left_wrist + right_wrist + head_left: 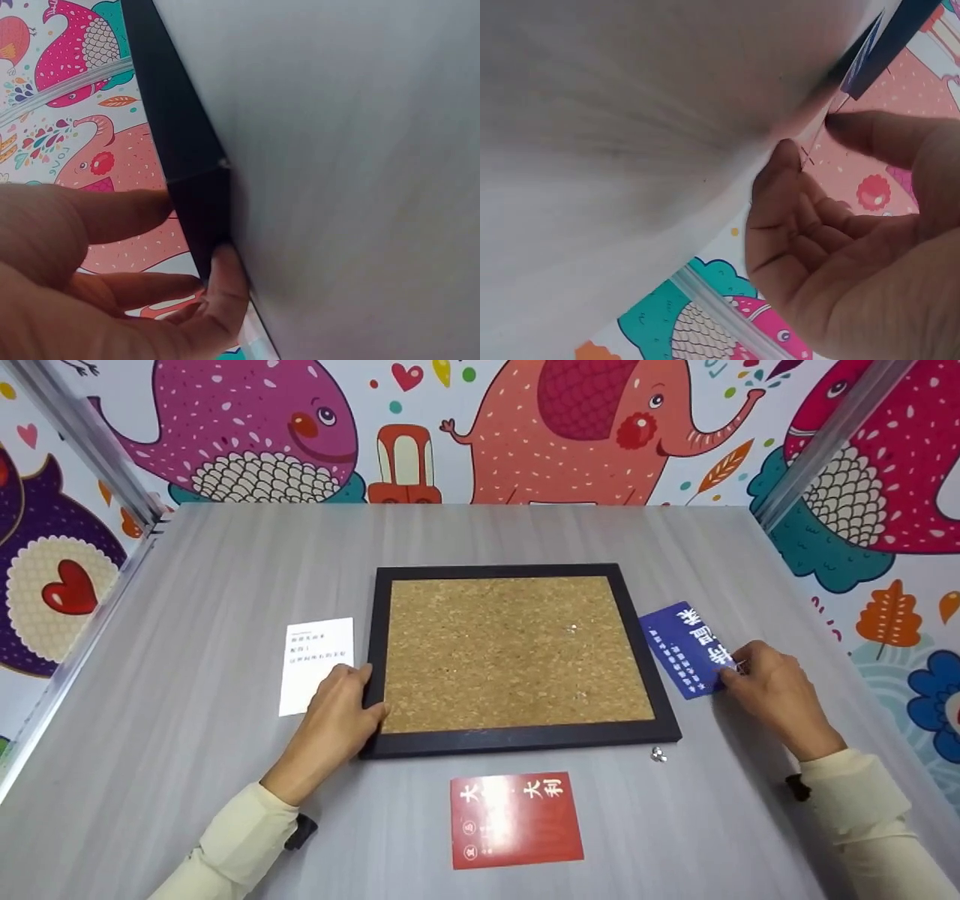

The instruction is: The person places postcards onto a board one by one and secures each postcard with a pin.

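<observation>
A cork board (pixel 517 652) with a black frame (pixel 525 739) lies on the table. My left hand (pixel 341 709) grips the frame's left side near the front corner. The left wrist view shows the fingers and thumb (pixel 124 214) against the dark frame edge (pixel 184 127). On the right, my right hand (pixel 776 694) pinches the right edge of a blue card (pixel 686 649) with white characters. The card's far left corner reaches the board's right side. In the right wrist view the thumb (pixel 877 135) and curled fingers (pixel 780 202) meet at the card's edge.
A white printed card (pixel 319 652) lies left of the board, partly behind my left hand. A red card (pixel 516 819) lies in front. Small shiny pins (pixel 658 754) sit by the board's front right corner. Painted wall panels (pixel 562 435) border the table.
</observation>
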A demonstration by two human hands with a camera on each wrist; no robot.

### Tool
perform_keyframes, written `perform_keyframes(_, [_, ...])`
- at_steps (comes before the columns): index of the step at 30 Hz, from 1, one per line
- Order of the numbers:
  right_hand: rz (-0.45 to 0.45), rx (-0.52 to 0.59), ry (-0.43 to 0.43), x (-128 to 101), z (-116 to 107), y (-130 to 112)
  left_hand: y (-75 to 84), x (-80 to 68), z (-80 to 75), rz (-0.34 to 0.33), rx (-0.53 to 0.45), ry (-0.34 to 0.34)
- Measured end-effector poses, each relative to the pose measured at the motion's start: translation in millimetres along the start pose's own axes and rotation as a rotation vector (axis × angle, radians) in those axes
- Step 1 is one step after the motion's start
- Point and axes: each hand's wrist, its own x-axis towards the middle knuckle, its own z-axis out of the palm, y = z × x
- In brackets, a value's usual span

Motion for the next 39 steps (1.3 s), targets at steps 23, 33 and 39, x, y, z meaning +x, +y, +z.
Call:
perform_keyframes(23, [0.113, 0.785, -0.034, 1, -16, -1, -2.8, 4.8, -1.8, -0.027, -0.011, -0.021])
perform_keyframes(33, [0.077, 0.937, -0.054, 1, -5, -12, -1.5, 0.5, -2.2, -0.013, -0.010, -0.016])
perform_keyframes(39, [0.086, 0.979, -0.106, 2, -2, -15, -0.9, -0.8, -1.5, -0.009, -0.011, -0.015])
